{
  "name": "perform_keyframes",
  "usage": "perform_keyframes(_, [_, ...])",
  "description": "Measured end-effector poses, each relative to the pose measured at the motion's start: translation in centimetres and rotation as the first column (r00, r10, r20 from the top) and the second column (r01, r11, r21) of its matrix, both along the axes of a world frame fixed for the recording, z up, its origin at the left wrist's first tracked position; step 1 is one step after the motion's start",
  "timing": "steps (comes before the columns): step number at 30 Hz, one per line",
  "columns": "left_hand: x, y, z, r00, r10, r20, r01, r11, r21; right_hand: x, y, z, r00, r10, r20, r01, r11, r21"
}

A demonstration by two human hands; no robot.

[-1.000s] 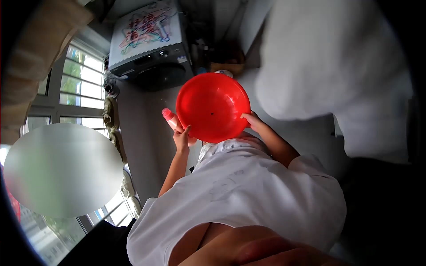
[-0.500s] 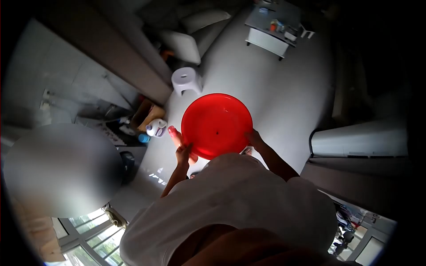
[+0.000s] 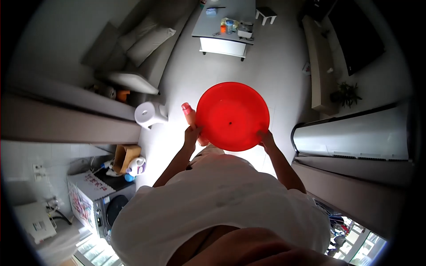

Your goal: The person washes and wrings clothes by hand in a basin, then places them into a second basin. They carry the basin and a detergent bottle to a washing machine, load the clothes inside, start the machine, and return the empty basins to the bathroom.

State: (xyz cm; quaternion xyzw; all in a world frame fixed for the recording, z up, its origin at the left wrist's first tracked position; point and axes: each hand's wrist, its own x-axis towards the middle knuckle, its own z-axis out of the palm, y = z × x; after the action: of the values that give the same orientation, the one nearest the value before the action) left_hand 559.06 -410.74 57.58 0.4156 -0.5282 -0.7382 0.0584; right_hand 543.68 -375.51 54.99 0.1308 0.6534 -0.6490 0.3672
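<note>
A round red basin (image 3: 231, 111) with a small dark spot near its middle is held out in front of my body. My left hand (image 3: 192, 134) grips its left edge, and against that same side is a pink bottle (image 3: 189, 116) with a red cap, held along with the basin. On the opposite edge, my right hand (image 3: 266, 139) is closed round the rim. The fingers under the basin are hidden.
Ahead stands a low table (image 3: 213, 26) with small items, beside a sofa (image 3: 164, 53). A white stool (image 3: 148, 114), a cardboard box (image 3: 124, 156) and a washing machine (image 3: 100, 199) are at left. A tall white appliance (image 3: 350, 137) lies right, near a plant (image 3: 347, 94).
The view has turned from the window and washing machine toward the room with the sofa and table. Both hands still hold the basin, with the bottle at its left side.
</note>
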Motion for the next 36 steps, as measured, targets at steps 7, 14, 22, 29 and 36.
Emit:
perform_keyframes(7, [-24.1,-2.3,-3.6,0.946,-0.324,0.014,0.324,0.943,-0.077,-12.4,0.3,1.1,0.933,-0.354,-0.070,0.360,0.923,0.133])
perform_keyframes(14, [-46.1,-1.5,-2.3,0.657,-0.754,0.021,0.753,0.654,-0.076,-17.6,3.9,0.0,0.604,-0.796,0.052,0.797,0.601,-0.058])
perform_keyframes(22, [-70.2,1.9,-3.2,0.494,-0.866,0.073,0.841,0.455,-0.291,-35.9,12.1,-1.3,0.538,-0.817,0.205,0.840,0.501,-0.208])
perform_keyframes(29, [-86.1,-0.1,-3.0,0.656,-0.740,0.147,0.722,0.558,-0.410,-67.7,12.2,-7.0,0.623,-0.766,0.161,0.761,0.544,-0.354])
perform_keyframes(36, [-101.1,-3.5,-5.9,0.812,-0.574,0.108,0.551,0.691,-0.468,-93.0,2.4,1.8,0.759,-0.621,0.194,0.651,0.718,-0.245])
